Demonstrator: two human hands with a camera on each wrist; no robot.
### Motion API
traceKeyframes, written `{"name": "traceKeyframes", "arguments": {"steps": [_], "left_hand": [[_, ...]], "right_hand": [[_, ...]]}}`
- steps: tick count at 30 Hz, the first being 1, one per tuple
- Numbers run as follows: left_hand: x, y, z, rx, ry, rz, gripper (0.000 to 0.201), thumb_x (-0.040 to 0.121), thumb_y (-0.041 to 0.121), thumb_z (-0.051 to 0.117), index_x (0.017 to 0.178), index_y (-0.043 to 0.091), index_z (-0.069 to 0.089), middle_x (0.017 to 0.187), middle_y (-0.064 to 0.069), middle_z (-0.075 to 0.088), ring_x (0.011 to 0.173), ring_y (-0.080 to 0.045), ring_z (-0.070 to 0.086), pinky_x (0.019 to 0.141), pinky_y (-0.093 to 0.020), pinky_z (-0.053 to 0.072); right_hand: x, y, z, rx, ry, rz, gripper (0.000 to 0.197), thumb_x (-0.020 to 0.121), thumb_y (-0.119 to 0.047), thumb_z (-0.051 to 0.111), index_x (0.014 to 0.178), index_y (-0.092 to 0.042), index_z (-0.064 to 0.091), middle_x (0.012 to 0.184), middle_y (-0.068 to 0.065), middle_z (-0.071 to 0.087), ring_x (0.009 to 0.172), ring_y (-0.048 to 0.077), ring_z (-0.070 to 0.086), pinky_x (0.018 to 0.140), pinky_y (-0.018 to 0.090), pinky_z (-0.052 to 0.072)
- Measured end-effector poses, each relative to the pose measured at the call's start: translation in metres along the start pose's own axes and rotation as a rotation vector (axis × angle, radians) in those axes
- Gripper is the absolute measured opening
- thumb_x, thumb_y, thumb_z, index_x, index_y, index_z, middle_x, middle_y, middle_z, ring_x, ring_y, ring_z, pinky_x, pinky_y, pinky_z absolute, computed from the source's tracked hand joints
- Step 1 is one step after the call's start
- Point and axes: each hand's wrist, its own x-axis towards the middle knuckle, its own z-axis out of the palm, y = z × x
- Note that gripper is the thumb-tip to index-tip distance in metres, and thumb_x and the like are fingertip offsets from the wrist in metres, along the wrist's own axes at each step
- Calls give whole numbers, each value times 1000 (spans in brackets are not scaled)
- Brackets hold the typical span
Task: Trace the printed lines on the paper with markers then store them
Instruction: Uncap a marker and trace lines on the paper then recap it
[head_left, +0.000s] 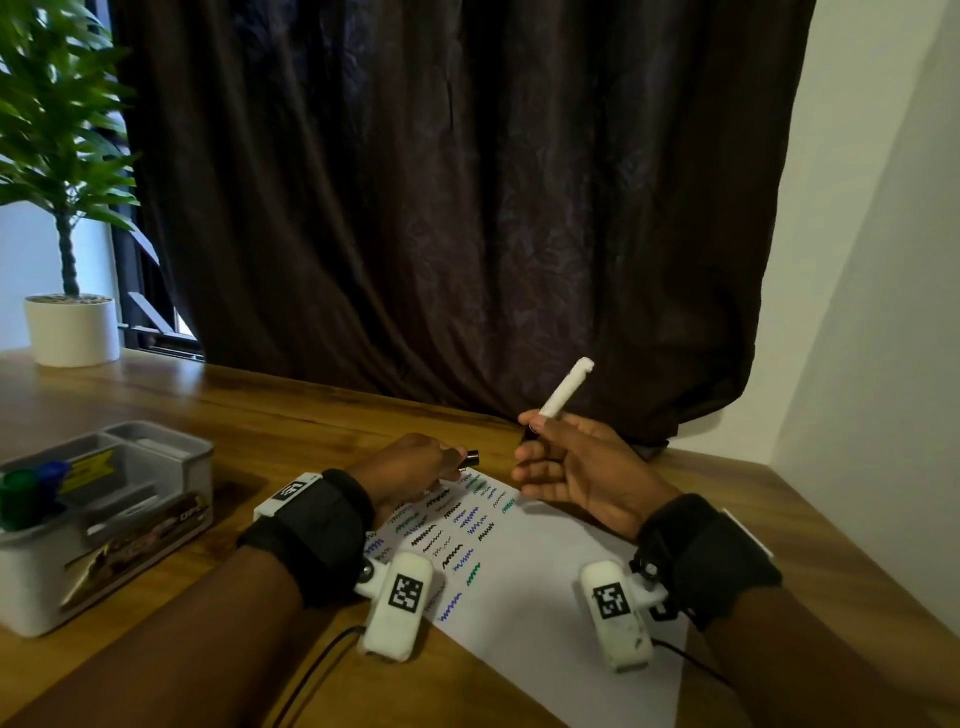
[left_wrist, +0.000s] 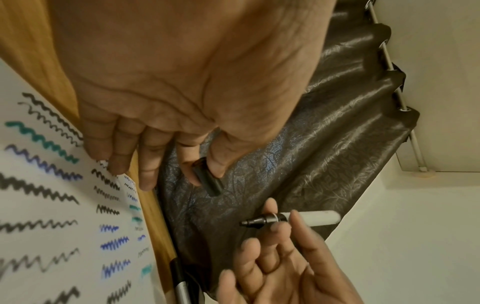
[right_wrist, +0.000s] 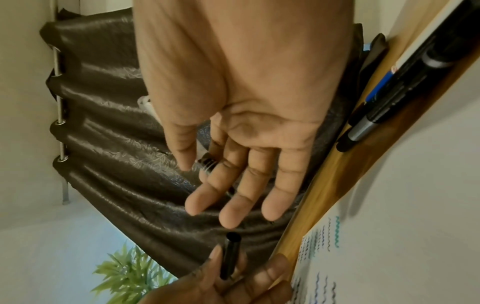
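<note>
My right hand (head_left: 540, 441) hovers above the paper's far edge, pinching a white-barrelled marker (head_left: 566, 387) between thumb and forefinger. Its other fingers are spread loosely. The marker is uncapped, and its black tip (left_wrist: 249, 222) points toward my left hand. My left hand (head_left: 447, 462) rests on the paper's far left corner and pinches the black cap (head_left: 470, 458) (left_wrist: 207, 179) between thumb and index finger. A small gap separates cap and tip. The white paper (head_left: 519, 551) lies on the wooden table, covered with several black, blue and green wavy lines. In the right wrist view the cap (right_wrist: 230, 255) shows below my fingers.
A white and grey organizer box (head_left: 104, 519) stands at the left, with a green marker (head_left: 18, 493) and a blue marker (head_left: 52, 475) inside. More markers (right_wrist: 389, 98) lie on the table near the curtain. A potted plant (head_left: 67, 327) stands far left and a dark curtain (head_left: 467, 208) hangs behind.
</note>
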Motion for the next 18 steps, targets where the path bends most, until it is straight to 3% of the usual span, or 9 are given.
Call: {"name": "traceKeyframes", "arguments": {"steps": [3, 7, 9, 11, 12, 15, 18], "left_hand": [[0, 0, 0, 10, 2, -3, 23, 101, 36, 52, 112, 20, 64, 123, -3, 67, 118, -23, 57, 111, -47, 41], [-1, 0, 0, 14, 4, -3, 21, 101, 34, 52, 111, 21, 64, 121, -2, 67, 118, -23, 57, 112, -46, 40], [-1, 1, 0, 13, 0, 2, 21, 102, 34, 51, 114, 21, 63, 121, 0, 68, 118, -23, 57, 112, -46, 40], [-1, 0, 0, 20, -1, 7, 25, 102, 35, 51, 118, 20, 63, 121, 0, 67, 118, -23, 57, 112, -46, 41], [-1, 0, 0, 22, 1, 8, 27, 102, 35, 51, 121, 19, 62, 122, 0, 67, 118, -22, 57, 112, -46, 41], [-1, 0, 1, 22, 5, 1, 29, 102, 35, 51, 123, 18, 61, 123, 0, 66, 118, -22, 56, 112, -46, 40], [0, -1, 1, 23, 5, 2, 26, 102, 35, 51, 119, 19, 62, 123, -1, 66, 118, -22, 56, 112, -46, 40]], "right_hand": [[1, 3, 1, -105, 43, 7, 29, 106, -31, 53, 118, -11, 69, 72, 9, 69, 78, 26, 74, 101, 56, 53], [1, 9, 2, -239, 18, 0, 27, 102, -23, 58, 107, 0, 71, 64, 5, 53, 69, 18, 71, 103, 55, 52], [2, 11, 0, -320, 17, -9, 26, 100, -17, 61, 109, 6, 69, 67, 5, 59, 69, 16, 72, 90, 42, 57], [3, 11, -1, -393, 10, -32, 16, 99, -11, 63, 106, 1, 70, 72, 8, 67, 69, 14, 71, 72, 23, 58], [2, 12, -1, -421, -1, -44, 12, 97, -7, 64, 104, 1, 70, 74, 10, 68, 69, 14, 70, 67, 19, 57], [0, 12, -2, -504, -56, -52, 11, 95, -2, 65, 101, 6, 71, 77, 12, 71, 71, 15, 69, 65, 17, 57], [-2, 12, -1, -527, -96, -40, 18, 97, -2, 64, 106, 13, 69, 76, 13, 72, 69, 16, 70, 54, 13, 51]]}}
